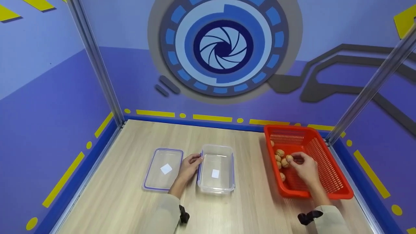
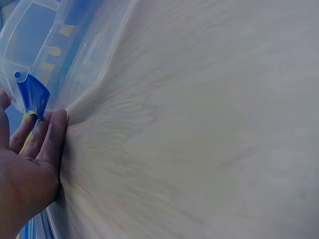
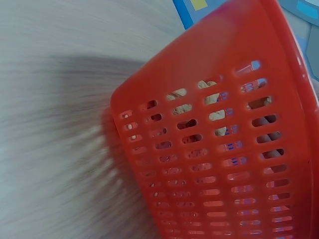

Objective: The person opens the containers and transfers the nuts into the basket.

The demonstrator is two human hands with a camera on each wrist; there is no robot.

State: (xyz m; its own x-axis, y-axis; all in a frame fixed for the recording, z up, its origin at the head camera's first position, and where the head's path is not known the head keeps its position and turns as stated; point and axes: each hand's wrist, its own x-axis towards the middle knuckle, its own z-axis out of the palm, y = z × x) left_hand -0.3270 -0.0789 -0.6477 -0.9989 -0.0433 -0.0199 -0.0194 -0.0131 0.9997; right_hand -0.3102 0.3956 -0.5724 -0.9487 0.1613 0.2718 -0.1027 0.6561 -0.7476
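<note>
In the head view, a clear plastic food box (image 1: 216,174) with a blue-edged rim stands uncovered on the table, a small white label inside it. My left hand (image 1: 189,167) touches its left side. The left wrist view has those fingers (image 2: 52,137), fairly straight, by the blue latch (image 2: 35,94) hanging from the box. Over the red basket (image 1: 282,192), my right hand (image 1: 306,167) pinches a walnut (image 1: 289,158) between thumb and fingertips. Several more walnuts (image 1: 279,152) lie along the basket's left side. The right wrist view shows mainly the slotted basket wall (image 3: 214,164), mostly hiding that hand.
A clear lid (image 1: 156,177) with a blue seal and a white label lies flat left of the box. Blue printed panels (image 1: 130,74) and metal posts (image 1: 97,61) enclose the wooden table (image 1: 250,208) at the back and sides.
</note>
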